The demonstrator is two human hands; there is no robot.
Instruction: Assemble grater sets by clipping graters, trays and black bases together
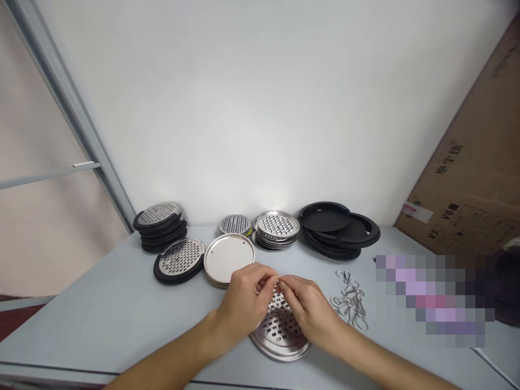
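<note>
My left hand [251, 297] and my right hand [307, 307] meet at their fingertips, each closed in a pinch. What they pinch is small and mostly hidden by the fingers. Both hands are over the far edge of a round metal grater plate [280, 327], which has rows of slots and a raised rim. To the right of my right hand lies a loose heap of bent wire clips [350, 303] with looped ends. Just beyond my left hand is a stack of round plates topped by a plain pale metal disc [229, 257] with small holes near its rim.
Further back stand stacked metal graters [278, 225], a smaller grater stack [234, 225] and black round holders [325, 219]. At left are graters set in black holders [160, 227] and a single one [181, 260]. A cardboard box [467, 179] leans at right, near a pixelated area.
</note>
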